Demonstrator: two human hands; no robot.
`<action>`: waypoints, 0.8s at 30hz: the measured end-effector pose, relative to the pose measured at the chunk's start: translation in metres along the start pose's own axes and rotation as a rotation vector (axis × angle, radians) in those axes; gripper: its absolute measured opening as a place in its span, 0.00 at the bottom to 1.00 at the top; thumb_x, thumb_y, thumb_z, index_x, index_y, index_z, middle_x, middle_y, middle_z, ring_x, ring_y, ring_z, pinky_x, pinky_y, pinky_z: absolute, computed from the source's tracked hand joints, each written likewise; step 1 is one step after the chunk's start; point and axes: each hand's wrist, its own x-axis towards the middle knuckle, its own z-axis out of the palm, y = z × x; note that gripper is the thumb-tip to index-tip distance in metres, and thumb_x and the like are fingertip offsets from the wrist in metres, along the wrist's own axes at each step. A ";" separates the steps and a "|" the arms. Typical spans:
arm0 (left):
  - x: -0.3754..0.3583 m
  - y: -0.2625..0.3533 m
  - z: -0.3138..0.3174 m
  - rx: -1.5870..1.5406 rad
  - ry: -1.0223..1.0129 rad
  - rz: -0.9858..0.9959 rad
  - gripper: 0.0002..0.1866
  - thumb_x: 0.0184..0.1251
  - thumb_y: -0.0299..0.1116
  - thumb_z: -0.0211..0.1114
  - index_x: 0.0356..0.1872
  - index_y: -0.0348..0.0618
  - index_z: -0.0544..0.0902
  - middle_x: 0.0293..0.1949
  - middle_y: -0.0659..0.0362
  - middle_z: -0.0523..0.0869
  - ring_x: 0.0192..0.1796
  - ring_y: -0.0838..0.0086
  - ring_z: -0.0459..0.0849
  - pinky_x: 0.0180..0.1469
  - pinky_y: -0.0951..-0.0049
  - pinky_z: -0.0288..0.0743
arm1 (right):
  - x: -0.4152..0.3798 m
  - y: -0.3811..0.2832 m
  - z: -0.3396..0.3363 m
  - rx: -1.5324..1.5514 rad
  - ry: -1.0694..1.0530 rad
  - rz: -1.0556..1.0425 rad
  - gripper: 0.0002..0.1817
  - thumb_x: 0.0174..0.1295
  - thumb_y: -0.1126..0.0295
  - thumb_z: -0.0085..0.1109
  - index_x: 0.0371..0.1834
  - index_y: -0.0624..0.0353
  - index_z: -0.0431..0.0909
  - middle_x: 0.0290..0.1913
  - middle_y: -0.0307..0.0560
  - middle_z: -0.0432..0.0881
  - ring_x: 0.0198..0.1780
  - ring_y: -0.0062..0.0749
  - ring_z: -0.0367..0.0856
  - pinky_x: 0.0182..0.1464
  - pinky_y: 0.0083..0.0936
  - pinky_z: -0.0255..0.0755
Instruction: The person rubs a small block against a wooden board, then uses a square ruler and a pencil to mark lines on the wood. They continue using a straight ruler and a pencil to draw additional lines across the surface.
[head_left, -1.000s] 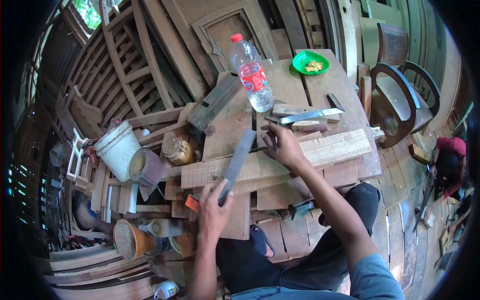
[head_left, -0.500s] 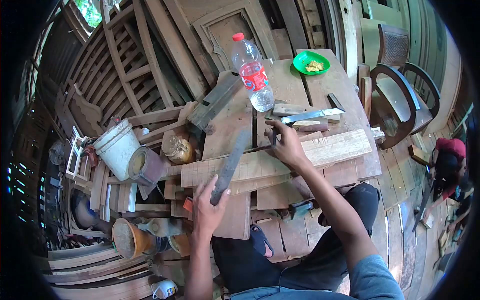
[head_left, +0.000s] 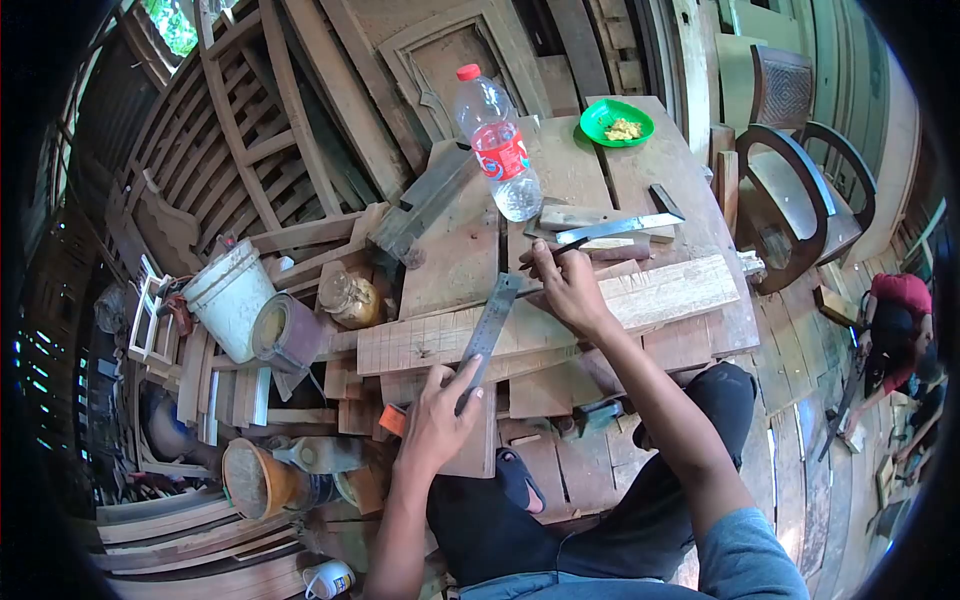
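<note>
My left hand (head_left: pixel 437 415) is closed around the lower end of a grey metal ruler (head_left: pixel 490 325). The ruler slants up and to the right across a pale wooden plank (head_left: pixel 420 338) with several thin lines marked on it. Beside the left wrist, an orange piece (head_left: pixel 392 420) pokes out. My right hand (head_left: pixel 572 290) is over the same plank, its fingers pinched on something thin and dark that I cannot make out. Just beyond those fingers lies a try square (head_left: pixel 620 229) with a shiny blade, among small wood blocks (head_left: pixel 580 217).
A water bottle (head_left: pixel 500 160) and a green dish (head_left: pixel 617 123) with yellowish bits stand on the workbench (head_left: pixel 455 255). To the left are a jar (head_left: pixel 350 300), a white bucket (head_left: pixel 230 300) and stacked wood. A chair (head_left: pixel 800 190) and another person (head_left: pixel 900 310) are at right.
My left hand has moved right with the ruler, whose far end now sits nearer my right hand. The right hand's fingers have shifted slightly up and left.
</note>
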 end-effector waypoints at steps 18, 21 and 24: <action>0.010 -0.011 -0.001 -0.099 -0.057 0.029 0.29 0.86 0.39 0.72 0.84 0.52 0.85 0.43 0.36 0.89 0.48 0.37 0.92 0.56 0.43 0.85 | -0.003 -0.001 0.004 0.032 0.001 -0.097 0.26 0.92 0.52 0.63 0.48 0.70 0.89 0.32 0.55 0.91 0.33 0.32 0.89 0.41 0.41 0.80; 0.012 -0.019 0.006 -0.143 -0.034 0.053 0.29 0.86 0.39 0.72 0.84 0.51 0.85 0.45 0.34 0.91 0.51 0.36 0.92 0.58 0.43 0.85 | -0.005 -0.003 0.001 -0.017 -0.001 -0.137 0.26 0.91 0.52 0.64 0.45 0.68 0.87 0.30 0.56 0.89 0.32 0.37 0.88 0.39 0.44 0.79; 0.013 -0.021 0.005 -0.131 -0.040 0.043 0.28 0.86 0.40 0.72 0.83 0.51 0.86 0.46 0.34 0.92 0.51 0.35 0.93 0.58 0.43 0.86 | -0.012 -0.010 0.004 -0.085 -0.176 -0.136 0.25 0.90 0.52 0.65 0.44 0.68 0.86 0.28 0.58 0.86 0.30 0.47 0.86 0.38 0.47 0.78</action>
